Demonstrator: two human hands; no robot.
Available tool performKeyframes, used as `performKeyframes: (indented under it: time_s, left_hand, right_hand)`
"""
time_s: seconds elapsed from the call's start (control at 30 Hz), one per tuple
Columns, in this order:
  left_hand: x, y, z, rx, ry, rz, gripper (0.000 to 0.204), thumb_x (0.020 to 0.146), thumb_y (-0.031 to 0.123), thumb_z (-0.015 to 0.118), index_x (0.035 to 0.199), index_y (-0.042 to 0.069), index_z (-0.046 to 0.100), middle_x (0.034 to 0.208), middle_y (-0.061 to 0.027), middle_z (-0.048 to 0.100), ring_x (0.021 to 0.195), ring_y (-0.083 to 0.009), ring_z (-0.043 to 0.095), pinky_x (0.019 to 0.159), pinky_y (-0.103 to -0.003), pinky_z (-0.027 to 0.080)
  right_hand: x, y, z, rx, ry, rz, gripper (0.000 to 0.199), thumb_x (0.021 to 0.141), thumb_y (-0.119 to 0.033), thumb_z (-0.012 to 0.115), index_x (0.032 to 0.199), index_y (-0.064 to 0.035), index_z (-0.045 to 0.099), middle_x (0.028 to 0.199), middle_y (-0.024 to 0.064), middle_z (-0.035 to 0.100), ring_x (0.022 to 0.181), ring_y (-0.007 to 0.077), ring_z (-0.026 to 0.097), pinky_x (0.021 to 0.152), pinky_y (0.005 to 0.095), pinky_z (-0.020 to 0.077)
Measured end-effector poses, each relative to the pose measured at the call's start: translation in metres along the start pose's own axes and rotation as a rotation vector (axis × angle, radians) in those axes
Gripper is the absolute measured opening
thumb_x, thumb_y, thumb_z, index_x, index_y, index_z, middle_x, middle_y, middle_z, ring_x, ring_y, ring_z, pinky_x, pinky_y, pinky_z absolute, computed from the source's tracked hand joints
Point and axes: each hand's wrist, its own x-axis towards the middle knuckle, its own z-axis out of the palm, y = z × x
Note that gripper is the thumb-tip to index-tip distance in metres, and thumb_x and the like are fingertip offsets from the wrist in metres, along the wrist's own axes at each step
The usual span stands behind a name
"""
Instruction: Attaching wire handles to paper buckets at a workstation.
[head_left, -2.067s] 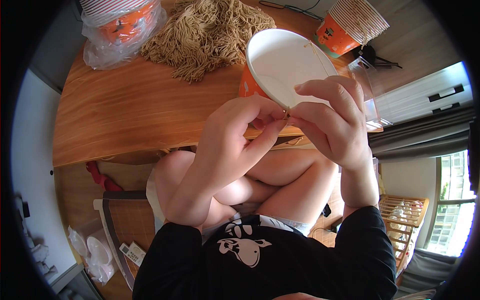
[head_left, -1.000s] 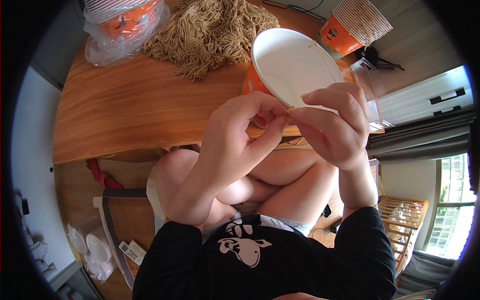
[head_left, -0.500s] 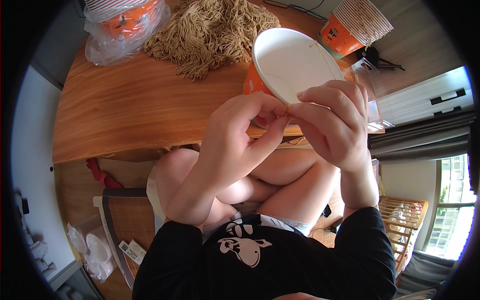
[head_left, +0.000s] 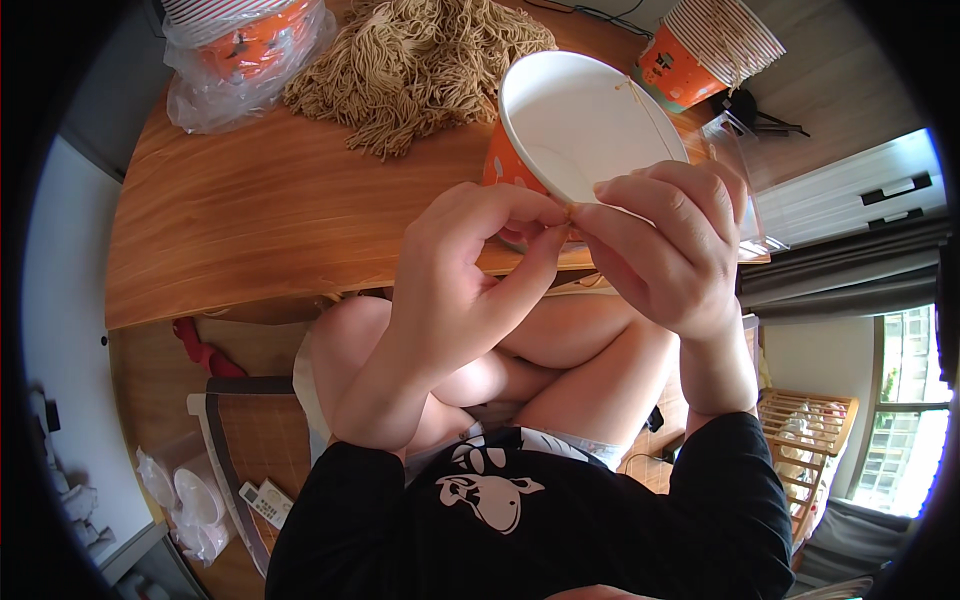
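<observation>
wooden table (head_left: 250, 220), empty paper cup (head_left: 570, 120), bagged cups (head_left: 240, 50)

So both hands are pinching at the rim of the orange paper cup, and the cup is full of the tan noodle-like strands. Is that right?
Not quite. In the head view both hands, left hand and right hand, do pinch at the rim of the orange paper cup, but its white inside looks empty. The tan strands lie piled on the wooden table behind it.

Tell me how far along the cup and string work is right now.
Done: a thin string already crosses the paper cup. In hand: left hand and right hand pinch at its near rim. Left: a pile of strings and stacked cups wait on the table.
</observation>
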Motion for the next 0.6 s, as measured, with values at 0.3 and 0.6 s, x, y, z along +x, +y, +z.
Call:
performKeyframes:
  time_s: [0.3,0.6]
  left_hand:
    - [0.007,0.005,0.003,0.302,0.124,0.276,0.018,0.075,-0.006,0.077,0.09,0.003,0.072,0.081,-0.0058,0.07,0.072,-0.021,0.065,0.065,-0.033,0.05]
    - [0.006,-0.009,0.013,0.551,0.305,0.526,0.024,0.069,-0.004,0.078,0.089,0.009,0.072,0.08,-0.0018,0.071,0.07,-0.0225,0.063,0.064,-0.035,0.049]
  right_hand:
    - [0.002,-0.004,-0.004,-0.049,-0.011,-0.002,0.028,0.064,-0.022,0.077,0.091,-0.0162,0.072,0.098,-0.0041,0.065,0.089,0.0163,0.061,0.085,0.0347,0.0393]
    - [0.007,-0.003,-0.007,0.018,-0.056,0.046,0.027,0.068,-0.018,0.078,0.095,-0.0149,0.07,0.104,-0.0023,0.065,0.095,0.0193,0.06,0.088,0.0364,0.0398]
